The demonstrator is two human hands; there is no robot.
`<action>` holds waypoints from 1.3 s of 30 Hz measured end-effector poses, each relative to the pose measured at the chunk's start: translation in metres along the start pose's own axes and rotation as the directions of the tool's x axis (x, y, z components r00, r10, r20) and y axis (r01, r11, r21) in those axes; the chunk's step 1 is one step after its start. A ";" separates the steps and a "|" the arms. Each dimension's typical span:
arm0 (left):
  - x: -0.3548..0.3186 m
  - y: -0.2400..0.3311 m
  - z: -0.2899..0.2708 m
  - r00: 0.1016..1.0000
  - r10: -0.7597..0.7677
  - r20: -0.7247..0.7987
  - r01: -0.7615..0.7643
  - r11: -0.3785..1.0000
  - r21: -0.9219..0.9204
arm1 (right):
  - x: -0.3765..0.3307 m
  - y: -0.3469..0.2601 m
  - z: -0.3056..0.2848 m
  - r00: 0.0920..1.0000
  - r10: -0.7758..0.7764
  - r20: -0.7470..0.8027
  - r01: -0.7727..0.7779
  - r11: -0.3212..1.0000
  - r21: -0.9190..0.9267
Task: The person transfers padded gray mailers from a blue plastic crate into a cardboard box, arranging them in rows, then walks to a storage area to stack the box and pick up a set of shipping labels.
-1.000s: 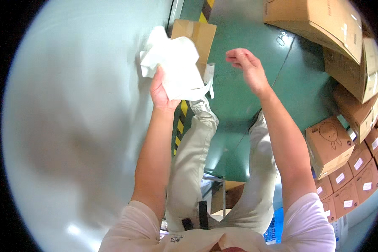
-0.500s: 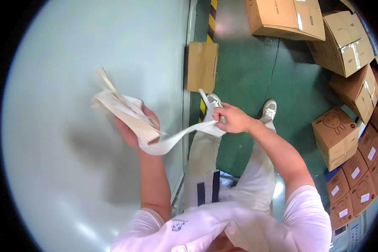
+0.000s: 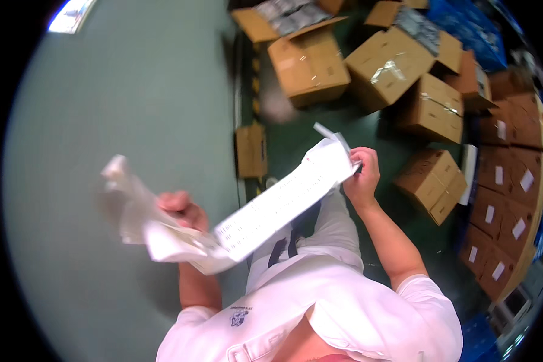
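A long white printed paper strip (image 3: 277, 202) runs slantwise between my two hands in front of my waist. My right hand (image 3: 363, 175) is closed on its upper end, where a narrow tail of paper sticks up beyond the fingers. On the left, my left hand (image 3: 184, 211) is closed around the loosely folded bundle of the same paper (image 3: 163, 238). The bundle's outer loops hang open and are smeared by motion. Rows of print face up along the stretched part.
A pale wall or panel (image 3: 120, 78) fills the left side. A small carton (image 3: 250, 151) stands beside the yellow-black floor stripe. Ahead, several cartons (image 3: 389, 66), some with flaps raised, crowd the green floor. Brown labelled boxes (image 3: 495, 187) are stacked at right.
My right hand has moved right, drawing out a longer, straighter length of strip with its print showing. The bundle in my left hand has loosened. The view has shifted, showing more cartons.
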State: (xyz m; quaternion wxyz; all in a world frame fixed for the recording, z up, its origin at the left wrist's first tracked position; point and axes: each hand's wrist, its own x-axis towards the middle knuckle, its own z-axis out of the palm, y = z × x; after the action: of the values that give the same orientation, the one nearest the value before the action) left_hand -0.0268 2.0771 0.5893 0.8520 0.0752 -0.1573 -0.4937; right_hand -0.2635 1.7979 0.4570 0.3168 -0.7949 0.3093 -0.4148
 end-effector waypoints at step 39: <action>0.031 -0.520 0.128 -0.073 -0.948 0.309 0.976 -0.004 0.219 | -0.302 -0.164 -0.489 0.496 -0.223 -0.839 -0.688 0.489 -0.537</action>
State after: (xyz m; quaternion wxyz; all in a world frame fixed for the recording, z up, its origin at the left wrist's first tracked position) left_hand -0.4809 1.7934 0.5679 0.2026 0.0379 -0.1974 -0.9584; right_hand -0.7847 2.0044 0.6644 -0.2329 -0.4770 0.7002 -0.4774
